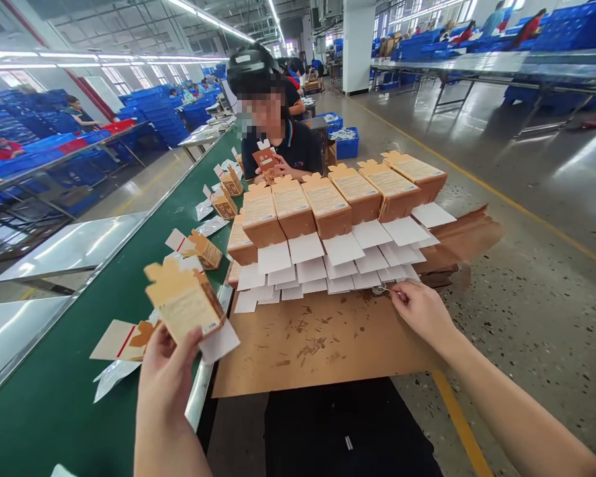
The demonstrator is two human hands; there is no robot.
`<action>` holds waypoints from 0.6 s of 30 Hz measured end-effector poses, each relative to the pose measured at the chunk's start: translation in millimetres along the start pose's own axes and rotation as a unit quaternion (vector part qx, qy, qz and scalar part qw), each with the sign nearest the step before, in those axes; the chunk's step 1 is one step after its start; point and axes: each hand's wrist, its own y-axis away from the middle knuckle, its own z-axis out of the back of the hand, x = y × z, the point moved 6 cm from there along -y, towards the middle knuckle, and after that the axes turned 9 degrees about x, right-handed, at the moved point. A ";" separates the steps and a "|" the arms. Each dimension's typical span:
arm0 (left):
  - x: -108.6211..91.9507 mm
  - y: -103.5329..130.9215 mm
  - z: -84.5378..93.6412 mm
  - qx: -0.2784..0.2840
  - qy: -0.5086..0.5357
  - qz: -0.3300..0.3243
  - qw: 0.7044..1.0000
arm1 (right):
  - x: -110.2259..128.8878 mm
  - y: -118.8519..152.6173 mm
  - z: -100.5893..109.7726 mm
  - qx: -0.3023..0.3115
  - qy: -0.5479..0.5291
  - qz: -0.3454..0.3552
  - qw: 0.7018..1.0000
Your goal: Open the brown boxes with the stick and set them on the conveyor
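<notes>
My left hand (171,351) is closed around a small tan cardboard box (191,308), raised above the green belt's edge. Scalloped flaps stand open at its top, and a white flap sticks out below. At the right end of the stacked boxes (328,205), my right hand (417,305) pinches a thin end of a small, shiny, clear-looking item (379,289). What that item is, I cannot make out. The stacked boxes lie in rows, their white flaps (310,270) pointing toward me. Brown cardboard (298,351) with dark marks lies beneath them.
Along the green conveyor belt (44,404) are several open boxes (206,250) and clear plastic bags (116,377). Across the stack, a co-worker (283,142) holds a brown box (265,159). Brown paper sheets (457,238) jut out at the right. Blue crates (345,141) stand behind.
</notes>
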 end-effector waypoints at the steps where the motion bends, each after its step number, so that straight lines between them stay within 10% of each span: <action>1: 13.1 18.2 -4.5 0.016 0.053 0.026 0.998 | 0.3 -7.8 -6.1 0.010 0.003 0.002 1.000; 6: 60.9 84.4 -49.2 0.074 0.106 0.101 0.986 | -7.5 -21.3 -14.3 0.042 0.022 -0.001 0.999; 11: 79.4 106.2 -99.3 0.097 0.118 0.094 0.984 | 1.3 25.7 -5.2 -0.059 -0.041 0.032 0.997; 18: 93.9 99.3 -118.7 0.138 0.094 0.065 0.984 | 114.7 90.3 -98.6 0.024 -0.212 0.132 0.968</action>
